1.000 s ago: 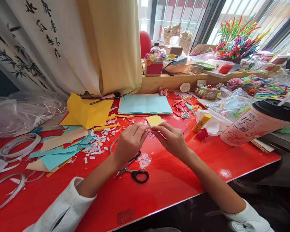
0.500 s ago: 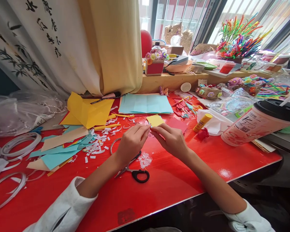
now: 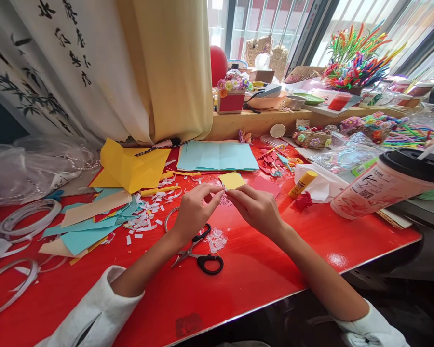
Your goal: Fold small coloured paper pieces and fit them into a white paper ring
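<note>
- Your left hand (image 3: 195, 209) and right hand (image 3: 258, 212) meet at the fingertips, at mid-view above the red table (image 3: 267, 262).
- Grip state: both hands pinch a small piece (image 3: 224, 188) between thumbs and fingers. Your fingers cover most of it; its shape and material cannot be made out.
- Take clock positions from the fingertips. Yellow paper square (image 3: 232, 180): 1 o'clock, just beyond; its near edge is partly hidden by your right fingers.
- Black-handled scissors (image 3: 190, 251): 7 o'clock, on the table near your left wrist.
- Thin ring (image 3: 166, 222): 8 o'clock, partly hidden behind your left hand; its type is unclear.
- Red paper (image 3: 267, 185): 3 o'clock, partly covered by your right hand.
- Yellow glue stick (image 3: 303, 183): 3 o'clock, beyond the red paper.
- Lidded drink cup (image 3: 371, 188): 3 o'clock, farthest out; its straw is cut off at the view's edge.
</note>
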Demonstrator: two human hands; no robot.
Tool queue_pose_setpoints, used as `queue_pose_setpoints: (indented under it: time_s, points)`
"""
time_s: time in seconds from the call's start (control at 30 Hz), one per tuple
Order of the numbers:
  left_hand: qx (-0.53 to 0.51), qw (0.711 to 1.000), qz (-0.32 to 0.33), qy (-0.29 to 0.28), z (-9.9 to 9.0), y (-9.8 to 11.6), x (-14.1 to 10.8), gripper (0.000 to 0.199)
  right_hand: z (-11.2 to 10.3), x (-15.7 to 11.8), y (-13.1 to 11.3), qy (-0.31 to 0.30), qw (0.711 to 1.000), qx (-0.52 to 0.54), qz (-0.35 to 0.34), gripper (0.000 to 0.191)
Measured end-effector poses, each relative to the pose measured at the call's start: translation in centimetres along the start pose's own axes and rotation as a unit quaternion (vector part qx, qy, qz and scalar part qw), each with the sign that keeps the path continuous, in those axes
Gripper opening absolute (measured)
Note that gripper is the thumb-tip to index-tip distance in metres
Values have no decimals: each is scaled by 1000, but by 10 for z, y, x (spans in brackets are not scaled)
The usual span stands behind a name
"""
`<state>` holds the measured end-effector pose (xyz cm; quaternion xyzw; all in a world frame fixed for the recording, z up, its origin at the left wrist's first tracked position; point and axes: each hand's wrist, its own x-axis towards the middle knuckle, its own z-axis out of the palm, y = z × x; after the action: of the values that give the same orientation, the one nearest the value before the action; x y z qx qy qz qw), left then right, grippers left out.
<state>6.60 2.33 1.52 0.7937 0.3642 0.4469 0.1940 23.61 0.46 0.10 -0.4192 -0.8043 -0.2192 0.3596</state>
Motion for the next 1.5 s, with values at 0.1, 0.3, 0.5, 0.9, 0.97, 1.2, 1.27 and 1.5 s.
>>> queue_pose_setpoints:
  time_s: [0.1, 0.3, 0.5, 0.9, 0.97, 1.2, 1.27, 1.5]
  points:
    - [-15, 1000, -20, -6, 0, -1, 0, 15, 0, -1, 0, -13, 1000, 2, -3, 19]
    - [-29, 999, -32, -19, 0, -1, 0, 14, 1, -3, 0, -23, 1000, 14, 6, 20]
    - [-64, 996, -46, -35, 0, -1, 2, 14, -3, 1, -2, -13, 991, 118, 64, 20]
    - [-138, 986, -23, -88, -16, -3, 12, 16, -14, 11, -5, -75, 912, 351, 197, 18]
    - [-115, 990, -9, -85, -17, -1, 12, 15, -14, 11, -6, -89, 903, 365, 209, 19]
    - [-59, 994, 25, -92, -18, 3, 11, 13, -18, 11, -6, -97, 879, 408, 229, 20]
    - [-51, 994, 31, -91, -18, 3, 11, 13, -18, 10, -5, -99, 876, 414, 228, 20]
    - [95, 988, 124, 15, -10, 1, 8, 19, -14, 10, -5, -84, 907, 357, 206, 19]
